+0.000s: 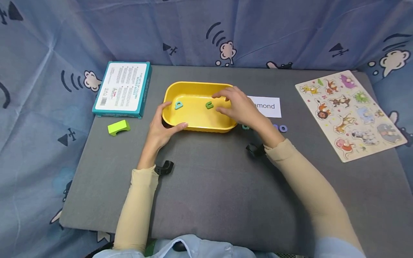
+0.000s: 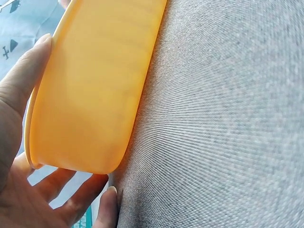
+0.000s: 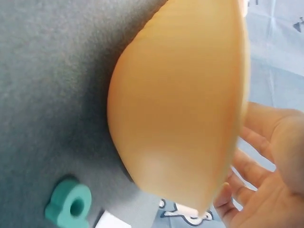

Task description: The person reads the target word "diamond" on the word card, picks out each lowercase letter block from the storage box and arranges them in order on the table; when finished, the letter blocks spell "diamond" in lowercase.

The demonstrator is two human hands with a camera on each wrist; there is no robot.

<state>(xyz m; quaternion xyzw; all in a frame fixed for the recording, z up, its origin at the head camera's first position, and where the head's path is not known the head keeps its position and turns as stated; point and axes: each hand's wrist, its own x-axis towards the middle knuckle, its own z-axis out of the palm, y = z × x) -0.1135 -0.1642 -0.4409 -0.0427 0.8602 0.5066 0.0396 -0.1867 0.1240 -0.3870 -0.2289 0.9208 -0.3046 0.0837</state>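
A yellow plastic tray [image 1: 200, 128] stands on the grey table, holding a light-blue letter D [image 1: 179, 105] and a green letter [image 1: 209, 105] shaped like a U or n. My left hand [image 1: 160, 127] grips the tray's left end, thumb along the near rim and fingers around the side, as the left wrist view also shows. Over the tray's right end hovers my right hand [image 1: 240, 107], thumb and fingers apart beside the green letter, nothing visible between them. Below the right hand, a teal letter [image 3: 70, 205] lies on the table, partly covered in the head view.
Right of the tray lies a white card [image 1: 271, 107] reading "mond", its start hidden. Purple letter pieces [image 1: 283, 128] lie near it. A teal-edged box [image 1: 122, 89] and a lime arch block [image 1: 118, 127] are at left. An animal puzzle board [image 1: 350, 114] lies at right.
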